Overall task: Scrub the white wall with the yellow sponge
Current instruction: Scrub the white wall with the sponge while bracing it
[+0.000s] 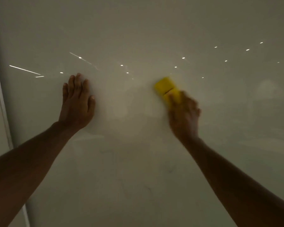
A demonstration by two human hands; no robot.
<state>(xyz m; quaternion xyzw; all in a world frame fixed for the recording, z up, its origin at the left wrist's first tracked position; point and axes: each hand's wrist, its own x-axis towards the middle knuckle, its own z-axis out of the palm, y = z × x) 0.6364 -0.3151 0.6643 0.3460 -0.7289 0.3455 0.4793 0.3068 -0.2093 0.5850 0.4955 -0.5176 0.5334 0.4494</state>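
The yellow sponge [167, 90] is a bright rectangular block with a dark slit across its face, no label legible. It lies flat against the glossy white wall [138, 30], near mid-height, pressed there by the blurred right hand [184, 115] gripping its lower end. The left hand [77, 102] rests flat, fingers spread, well apart toward the wall's left edge.
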